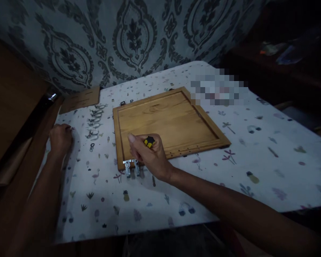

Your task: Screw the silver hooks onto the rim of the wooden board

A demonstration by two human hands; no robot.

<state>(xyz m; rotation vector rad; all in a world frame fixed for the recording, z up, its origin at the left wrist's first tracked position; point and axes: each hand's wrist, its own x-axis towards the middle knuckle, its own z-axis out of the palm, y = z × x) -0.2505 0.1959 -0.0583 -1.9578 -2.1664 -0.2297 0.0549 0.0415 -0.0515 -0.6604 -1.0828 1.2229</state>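
The right hand [153,154] grips a black-and-yellow handle [149,141] near metal fittings [127,167] at the corner of the wooden panel [163,119], which lies flat on the surface [82,221], probably for steadiness; the left hand [60,139] (curled, contents I cannot tell) is at the surface's edge.

shiny metal hinge [127,168], wooden panel [166,119]

White desk [149,210], top printed with coloured pineapples, palms, rainbows. At middle, rectangular brown wooden panel [163,121] with framed border. Left of panel, row of silver metal pieces [94,125], running near to far. Far left corner, flat brown cardboard piece [81,100]. Far right, pixelated patch [219,89], contents unreadable.
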